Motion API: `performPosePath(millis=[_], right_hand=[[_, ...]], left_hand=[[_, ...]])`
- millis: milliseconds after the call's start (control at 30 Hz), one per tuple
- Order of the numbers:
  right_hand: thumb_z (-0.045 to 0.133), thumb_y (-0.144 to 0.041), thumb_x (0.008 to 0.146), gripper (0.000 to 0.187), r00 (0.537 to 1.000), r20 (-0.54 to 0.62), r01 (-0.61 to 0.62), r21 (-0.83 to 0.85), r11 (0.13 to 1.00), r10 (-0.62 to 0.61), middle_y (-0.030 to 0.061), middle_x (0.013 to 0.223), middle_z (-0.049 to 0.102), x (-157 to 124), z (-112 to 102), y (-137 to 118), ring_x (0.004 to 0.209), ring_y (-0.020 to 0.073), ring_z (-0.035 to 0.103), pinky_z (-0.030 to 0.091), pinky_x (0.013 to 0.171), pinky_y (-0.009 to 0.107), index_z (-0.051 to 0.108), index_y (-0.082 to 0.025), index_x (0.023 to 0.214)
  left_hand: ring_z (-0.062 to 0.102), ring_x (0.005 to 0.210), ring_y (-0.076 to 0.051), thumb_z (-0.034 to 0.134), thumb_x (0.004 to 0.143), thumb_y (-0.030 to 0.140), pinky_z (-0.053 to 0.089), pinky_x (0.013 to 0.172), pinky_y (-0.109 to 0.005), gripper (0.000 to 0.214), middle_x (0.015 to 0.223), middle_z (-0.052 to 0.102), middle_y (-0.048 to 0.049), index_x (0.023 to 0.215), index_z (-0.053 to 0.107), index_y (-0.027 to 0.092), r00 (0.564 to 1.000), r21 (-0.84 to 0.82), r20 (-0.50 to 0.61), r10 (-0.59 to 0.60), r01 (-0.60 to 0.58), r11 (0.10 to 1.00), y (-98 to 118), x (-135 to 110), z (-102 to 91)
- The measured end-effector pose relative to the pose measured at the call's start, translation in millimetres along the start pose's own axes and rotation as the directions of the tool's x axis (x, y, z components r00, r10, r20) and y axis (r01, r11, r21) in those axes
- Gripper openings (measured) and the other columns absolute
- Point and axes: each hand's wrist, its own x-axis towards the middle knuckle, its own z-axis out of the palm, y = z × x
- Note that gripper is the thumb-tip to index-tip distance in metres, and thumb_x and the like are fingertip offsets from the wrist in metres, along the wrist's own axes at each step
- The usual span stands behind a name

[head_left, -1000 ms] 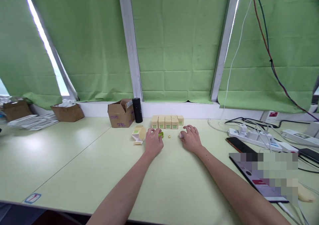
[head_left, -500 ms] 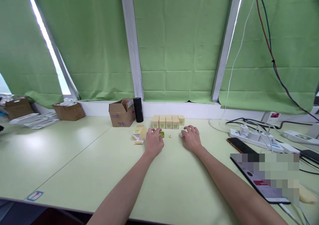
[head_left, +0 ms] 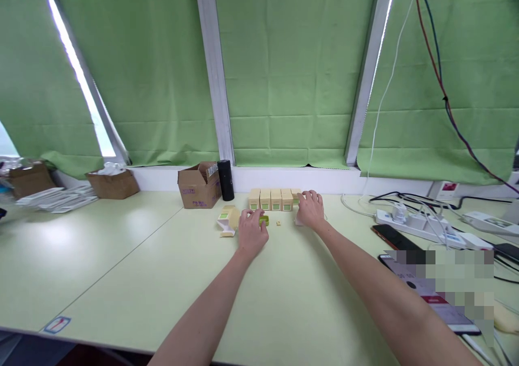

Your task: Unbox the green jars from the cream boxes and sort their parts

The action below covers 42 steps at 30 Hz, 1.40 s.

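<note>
A row of several small cream boxes with green labels (head_left: 271, 199) stands near the far edge of the pale green table (head_left: 121, 258). My left hand (head_left: 250, 231) rests on the table in front of the row, its curled fingers on a small green item (head_left: 264, 220). My right hand (head_left: 311, 209) reaches the right end of the row, fingers bent over the last box; the fingertips are hidden. A tiny tan piece (head_left: 278, 223) lies between my hands. An opened cream box (head_left: 227, 219) lies left of my left hand.
A brown carton (head_left: 198, 185) and a black cylinder (head_left: 225, 180) stand at the back left of the row. Further cartons (head_left: 114, 183) and flat packs sit far left. A power strip (head_left: 417, 226), cables, a phone (head_left: 395, 237) and a tablet lie at right.
My right hand has moved forward from the table to the right end of the box row. My left hand stays where it was on the green item.
</note>
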Motion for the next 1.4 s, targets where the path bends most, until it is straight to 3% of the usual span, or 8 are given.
performPosePath(millis=[167, 400, 600, 800, 933, 1100, 1333, 1400], right_hand=[[0.057, -0.02, 0.088, 0.055, 0.993, 0.107, -0.047, -0.036, 0.998, 0.051, 0.0167, 0.148, 0.05, 33, 9, 3, 0.143, 0.0341, 0.03, 0.017, 0.115, 0.048, 0.055, -0.02, 0.142], [0.06, -0.03, 0.092, 0.073, 0.965, 0.242, -0.084, -0.067, 0.994, 0.098, 0.016, 0.166, 0.026, 61, 19, 10, 0.155, 0.0368, 0.012, 0.007, 0.12, 0.053, 0.033, -0.023, 0.159], [0.059, -0.02, 0.089, 0.057, 0.952, 0.292, -0.076, -0.068, 0.995, 0.092, 0.0129, 0.17, 0.02, 62, 24, 14, 0.158, 0.0376, 0.004, 0.003, 0.123, 0.053, 0.051, -0.021, 0.146], [0.059, -0.012, 0.085, 0.061, 0.962, 0.271, -0.04, -0.023, 0.999, 0.044, 0.0171, 0.151, 0.049, 63, 26, 14, 0.155, 0.032, 0.019, 0.007, 0.123, 0.05, 0.046, -0.014, 0.145], [0.062, -0.01, 0.081, 0.058, 0.974, 0.222, -0.042, 0.019, 0.999, 0.037, 0.0191, 0.138, 0.058, 58, 26, 19, 0.143, 0.0326, 0.039, 0.012, 0.121, 0.049, 0.049, -0.013, 0.137], [0.063, -0.009, 0.078, 0.05, 0.987, 0.136, -0.099, 0.125, 0.987, 0.082, 0.0214, 0.124, 0.057, 46, 18, 27, 0.117, 0.0314, 0.058, 0.038, 0.105, 0.043, 0.051, -0.011, 0.127], [0.055, -0.013, 0.085, 0.06, 0.984, -0.097, -0.105, 0.366, 0.925, 0.15, 0.0152, 0.135, 0.043, 17, -15, 21, 0.119, 0.0254, 0.056, 0.049, 0.097, 0.036, 0.033, -0.02, 0.14], [0.059, -0.016, 0.082, 0.057, 0.969, -0.181, -0.02, 0.619, 0.785, 0.168, 0.0122, 0.128, 0.047, -4, -27, 8, 0.114, 0.0259, 0.057, 0.052, 0.097, 0.04, 0.038, -0.022, 0.135]], left_hand=[[0.054, 0.12, -0.028, 0.056, 0.088, 0.011, 0.044, 0.107, -0.042, 0.033, 0.113, 0.072, -0.0067, 0.118, 0.062, 0.023, 0.999, -0.02, -0.049, 0.014, -0.015, 1.0, -9, -1, 1.2], [0.055, 0.116, -0.027, 0.055, 0.089, 0.012, 0.044, 0.106, -0.043, 0.027, 0.108, 0.074, -0.0046, 0.113, 0.062, 0.023, 0.993, -0.085, -0.11, -0.05, 0.04, 0.996, -16, -1, 1.8], [0.054, 0.119, -0.027, 0.054, 0.09, 0.012, 0.044, 0.106, -0.043, 0.028, 0.109, 0.074, -0.0063, 0.116, 0.062, 0.023, 0.993, -0.118, -0.114, -0.023, 0.009, 0.993, -13, -1, 3.3], [0.057, 0.113, -0.028, 0.055, 0.088, 0.01, 0.046, 0.104, -0.045, 0.027, 0.103, 0.074, -0.006, 0.112, 0.063, 0.021, 0.98, -0.182, -0.199, -0.001, -0.036, 0.983, -16, 1, 6.2], [0.059, 0.11, -0.028, 0.056, 0.086, 0.008, 0.048, 0.1, -0.046, 0.028, 0.098, 0.074, -0.0054, 0.109, 0.064, 0.022, 0.971, -0.217, -0.238, 0.002, -0.055, 0.975, -18, 2, 7.2], [0.058, 0.108, -0.029, 0.056, 0.086, 0.008, 0.047, 0.1, -0.047, 0.028, 0.095, 0.075, -0.005, 0.109, 0.063, 0.023, 0.967, -0.233, -0.256, -0.011, -0.05, 0.971, -19, 3, 6.8], [0.058, 0.111, -0.029, 0.058, 0.085, 0.006, 0.047, 0.101, -0.047, 0.028, 0.097, 0.074, -0.0054, 0.107, 0.064, 0.023, 0.963, -0.274, -0.268, 0.021, -0.097, 0.957, -10, 5, 5.7], [0.058, 0.111, -0.029, 0.058, 0.084, 0.006, 0.047, 0.102, -0.047, 0.029, 0.099, 0.074, -0.0058, 0.107, 0.064, 0.023, 0.963, -0.284, -0.268, 0.031, -0.11, 0.952, -6, 6, 5.6]])
